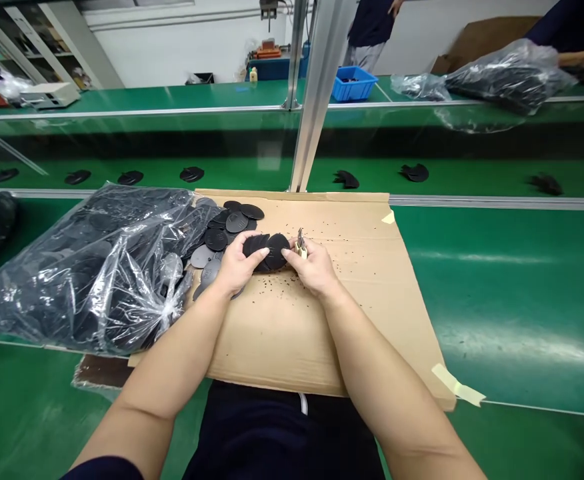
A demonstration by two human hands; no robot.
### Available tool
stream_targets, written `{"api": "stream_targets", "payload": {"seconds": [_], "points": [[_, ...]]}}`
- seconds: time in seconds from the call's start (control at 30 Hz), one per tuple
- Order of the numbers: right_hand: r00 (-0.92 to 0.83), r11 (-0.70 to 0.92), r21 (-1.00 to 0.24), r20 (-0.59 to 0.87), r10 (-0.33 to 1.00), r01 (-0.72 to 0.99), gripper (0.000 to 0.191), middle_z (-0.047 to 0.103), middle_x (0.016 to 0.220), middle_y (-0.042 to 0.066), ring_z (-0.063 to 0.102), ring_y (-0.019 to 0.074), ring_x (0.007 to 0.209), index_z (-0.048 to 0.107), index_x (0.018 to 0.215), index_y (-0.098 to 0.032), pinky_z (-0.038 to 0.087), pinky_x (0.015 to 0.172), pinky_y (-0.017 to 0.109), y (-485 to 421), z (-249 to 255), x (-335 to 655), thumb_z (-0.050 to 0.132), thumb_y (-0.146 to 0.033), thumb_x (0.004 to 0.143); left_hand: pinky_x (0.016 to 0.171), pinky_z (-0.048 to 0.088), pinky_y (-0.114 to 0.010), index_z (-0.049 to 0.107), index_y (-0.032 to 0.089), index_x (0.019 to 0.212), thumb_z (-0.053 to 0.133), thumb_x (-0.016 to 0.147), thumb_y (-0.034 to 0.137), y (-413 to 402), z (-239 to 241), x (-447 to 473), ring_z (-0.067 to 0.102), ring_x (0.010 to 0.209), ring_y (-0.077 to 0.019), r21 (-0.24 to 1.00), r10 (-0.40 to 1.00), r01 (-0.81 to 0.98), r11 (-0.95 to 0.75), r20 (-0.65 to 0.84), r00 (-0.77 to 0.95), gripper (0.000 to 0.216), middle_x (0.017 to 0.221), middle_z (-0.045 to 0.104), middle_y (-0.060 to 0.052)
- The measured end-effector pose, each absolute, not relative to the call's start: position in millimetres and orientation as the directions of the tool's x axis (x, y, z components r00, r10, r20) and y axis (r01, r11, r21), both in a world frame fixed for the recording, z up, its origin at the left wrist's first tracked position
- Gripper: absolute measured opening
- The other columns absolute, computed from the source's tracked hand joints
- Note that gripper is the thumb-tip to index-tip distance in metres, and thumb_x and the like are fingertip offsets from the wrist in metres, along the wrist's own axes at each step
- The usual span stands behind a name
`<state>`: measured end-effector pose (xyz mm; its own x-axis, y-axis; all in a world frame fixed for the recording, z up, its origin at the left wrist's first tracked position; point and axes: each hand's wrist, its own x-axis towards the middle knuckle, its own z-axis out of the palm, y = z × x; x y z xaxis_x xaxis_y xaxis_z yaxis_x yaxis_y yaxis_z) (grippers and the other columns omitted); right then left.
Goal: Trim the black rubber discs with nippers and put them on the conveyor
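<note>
My left hand (241,261) is closed on several thin black plastic discs (255,247), fanned out over the cardboard sheet. The thumb and fingers of my right hand (315,267) touch the edge of the rightmost disc (277,251) in that fan. Small nippers (301,243) are also tucked in my right hand, their metal jaws pointing up and away from me. Just left of my hands lies a loose pile of black and grey-looking discs (217,239). It spills from a large clear plastic bag (97,267) full of similar dark pieces.
Dark crumbs dot the cardboard sheet (282,353), which is taped to the green table (497,280). Beyond a metal post (317,100), black pieces (192,174) lie spaced along a green strip. A blue basket (355,84) and people stand at the back.
</note>
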<state>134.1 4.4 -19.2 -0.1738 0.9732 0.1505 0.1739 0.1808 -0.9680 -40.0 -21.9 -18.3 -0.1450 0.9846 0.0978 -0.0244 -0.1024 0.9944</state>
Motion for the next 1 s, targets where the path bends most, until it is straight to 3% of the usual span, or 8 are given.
{"api": "stream_targets", "payload": {"seconds": [0.27, 0.43, 0.6, 0.83, 1.0], "points": [[-0.228, 0.305, -0.896, 0.239, 0.944, 0.324, 0.016, 0.065, 0.071, 0.000, 0.056, 0.0145, 0.063, 0.065, 0.083, -0.020, 0.044, 0.063, 0.028, -0.9, -16.3, 129.8, 0.062, -0.035, 0.078, 0.091, 0.046, -0.030, 0.065, 0.017, 0.098, 0.079, 0.065, 0.028, -23.5, -11.9, -39.4, 0.061, 0.095, -0.0187, 0.995, 0.985, 0.014, -0.095, 0.096, -0.146, 0.037, 0.100, 0.067, -0.005], [-0.204, 0.237, -0.942, 0.190, 0.960, 0.237, 0.025, 0.064, 0.074, 0.000, 0.056, 0.0145, 0.065, 0.065, 0.087, -0.018, 0.046, 0.064, 0.027, -1.2, -18.1, 128.0, 0.065, -0.042, 0.079, 0.086, 0.049, -0.032, 0.067, 0.014, 0.092, 0.083, 0.062, 0.028, -24.6, -14.3, -39.0, 0.062, 0.084, -0.0164, 0.985, 0.998, -0.169, -0.016, 0.005, -0.069, 0.037, 0.090, 0.068, -0.004], [-0.353, 0.254, -0.941, 0.165, 0.921, 0.224, 0.032, 0.061, 0.072, 0.000, 0.054, 0.0140, 0.066, 0.066, 0.084, -0.017, 0.044, 0.064, 0.026, -4.2, -9.4, 132.3, 0.062, -0.049, 0.081, 0.086, 0.049, -0.033, 0.065, 0.013, 0.085, 0.086, 0.056, 0.025, -28.7, -6.9, -35.8, 0.063, 0.081, -0.0155, 0.941, 0.997, -0.335, 0.054, -0.069, -0.031, 0.037, 0.084, 0.068, -0.003], [-0.233, 0.302, -0.913, 0.242, 0.942, 0.274, 0.031, 0.052, 0.060, -0.002, 0.047, 0.0126, 0.057, 0.060, 0.069, -0.019, 0.039, 0.055, 0.025, -8.9, -6.5, 126.7, 0.064, -0.048, 0.080, 0.088, 0.049, -0.034, 0.060, 0.014, 0.083, 0.088, 0.051, 0.024, -28.4, 0.4, -30.1, 0.064, 0.085, -0.0165, 0.897, 0.994, -0.435, 0.081, -0.103, -0.027, 0.044, 0.086, 0.068, -0.003], [-0.233, 0.505, -0.784, 0.449, 0.863, 0.360, 0.023, 0.065, 0.086, 0.006, 0.060, 0.0200, 0.081, 0.066, 0.087, -0.020, 0.049, 0.077, 0.033, -14.6, -4.9, 117.8, 0.060, -0.042, 0.086, 0.071, 0.054, -0.032, 0.054, 0.017, 0.090, 0.085, 0.060, 0.033, -24.3, 0.5, -30.8, 0.063, 0.076, -0.0145, 0.857, 0.976, -0.477, 0.194, -0.220, 0.001, 0.046, 0.085, 0.064, -0.001]]}}
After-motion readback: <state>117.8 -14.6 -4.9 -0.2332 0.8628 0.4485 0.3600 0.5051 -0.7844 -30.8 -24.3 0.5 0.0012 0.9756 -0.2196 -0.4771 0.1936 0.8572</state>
